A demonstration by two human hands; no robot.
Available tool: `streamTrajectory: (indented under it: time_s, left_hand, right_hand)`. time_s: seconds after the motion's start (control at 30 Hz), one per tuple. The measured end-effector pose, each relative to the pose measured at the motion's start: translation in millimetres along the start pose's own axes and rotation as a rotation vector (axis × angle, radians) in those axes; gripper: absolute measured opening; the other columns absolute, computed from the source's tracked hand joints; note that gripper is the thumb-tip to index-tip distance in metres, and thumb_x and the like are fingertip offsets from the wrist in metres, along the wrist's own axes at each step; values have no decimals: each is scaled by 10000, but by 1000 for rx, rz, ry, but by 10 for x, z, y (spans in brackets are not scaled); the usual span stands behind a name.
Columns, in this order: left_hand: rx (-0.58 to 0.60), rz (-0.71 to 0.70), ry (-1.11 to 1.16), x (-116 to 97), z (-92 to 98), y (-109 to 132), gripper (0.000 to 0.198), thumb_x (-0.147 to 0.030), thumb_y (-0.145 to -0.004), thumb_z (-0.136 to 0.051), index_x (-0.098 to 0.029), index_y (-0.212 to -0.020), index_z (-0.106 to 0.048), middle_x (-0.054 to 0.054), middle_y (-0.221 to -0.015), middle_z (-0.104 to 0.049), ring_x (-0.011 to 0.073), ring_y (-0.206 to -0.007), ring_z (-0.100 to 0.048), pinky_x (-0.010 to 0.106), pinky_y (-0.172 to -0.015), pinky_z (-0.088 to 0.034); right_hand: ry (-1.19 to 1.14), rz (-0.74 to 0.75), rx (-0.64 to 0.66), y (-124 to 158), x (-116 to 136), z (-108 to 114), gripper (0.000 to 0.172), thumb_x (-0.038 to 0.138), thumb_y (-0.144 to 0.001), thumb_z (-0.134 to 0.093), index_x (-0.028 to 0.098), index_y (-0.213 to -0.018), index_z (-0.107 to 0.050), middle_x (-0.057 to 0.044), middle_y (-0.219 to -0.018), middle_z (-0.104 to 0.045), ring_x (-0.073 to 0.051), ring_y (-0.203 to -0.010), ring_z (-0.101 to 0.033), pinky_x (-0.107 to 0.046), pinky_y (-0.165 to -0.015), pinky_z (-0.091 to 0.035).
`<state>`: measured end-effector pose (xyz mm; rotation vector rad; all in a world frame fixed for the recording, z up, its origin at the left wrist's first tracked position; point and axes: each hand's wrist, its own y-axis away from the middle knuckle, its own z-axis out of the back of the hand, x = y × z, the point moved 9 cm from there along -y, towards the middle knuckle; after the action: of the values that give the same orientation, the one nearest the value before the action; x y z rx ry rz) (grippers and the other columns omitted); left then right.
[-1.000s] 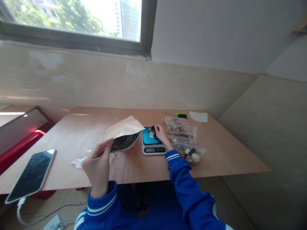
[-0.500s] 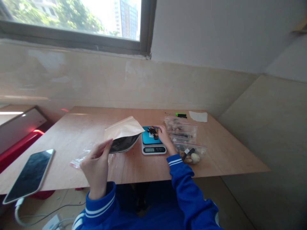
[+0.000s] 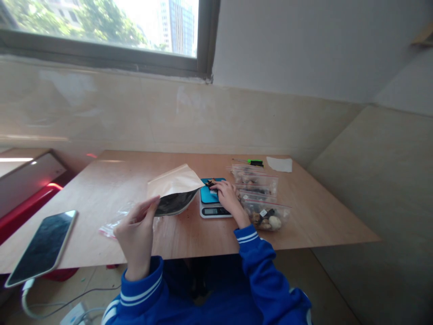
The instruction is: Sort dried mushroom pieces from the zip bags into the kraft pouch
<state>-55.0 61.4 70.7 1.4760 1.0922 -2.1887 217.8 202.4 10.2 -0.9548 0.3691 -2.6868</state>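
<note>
My left hand (image 3: 137,230) pinches one edge of a paper pouch (image 3: 176,183) with a tan outside and a dark lining. The pouch is tilted, its mouth gaping toward me, and its far corner reaches the scale. To the right stands a small kitchen scale (image 3: 207,211) with a blue top and a display in front. My right hand (image 3: 230,198) lies over the blue top, its bent fingers closed around dark brown dried slices (image 3: 210,183). Part of that small pile is hidden under the fingers.
Right of the scale, several clear zip bags (image 3: 267,216) of dried pieces stand in a row. Behind them lie a green-and-black screwdriver (image 3: 255,163) and white paper (image 3: 280,164). Crumpled clear plastic (image 3: 117,221) and a cabled tablet (image 3: 43,248) are at left.
My right hand has moved left across the scale's top, from the right edge of the dried slices to over them. The left hand and pouch are almost still.
</note>
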Motion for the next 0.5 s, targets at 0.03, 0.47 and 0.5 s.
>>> streamTrajectory:
  time_s: [0.03,0.47,0.5]
  left_hand:
    - [-3,1,1,2,1,-1,159,-349,-765,-701,-258,-884,-755,-14,-846,-761,190,-834,-709,296,-814,-531]
    - [17,-29,-17,-38,-105,47,169,-346,-764,-703,-247,-891,-754,-1,-869,-765,197,-817,-718,298,-790,-545]
    - [25,-45,-25,-39,-111,61,167,-348,-769,-699,-250,-893,-754,-4,-870,-765,196,-817,-719,290,-775,-545]
  right_hand:
    - [-49,27,-32,24,89,68,340,53,-843,-434,201,-933,-726,-92,-1169,-658,-266,-1173,-497,-471,-1006,-323]
    - [-371,470,305,558,1713,188,404,-4,-864,-363,163,-1041,-686,-74,-1155,-655,-169,-1121,-583,-326,-1012,-453]
    - [-238,453,297,551,1720,60,405,-15,-857,-367,140,-1069,-675,-96,-1174,-648,-186,-1133,-578,-337,-1013,-456]
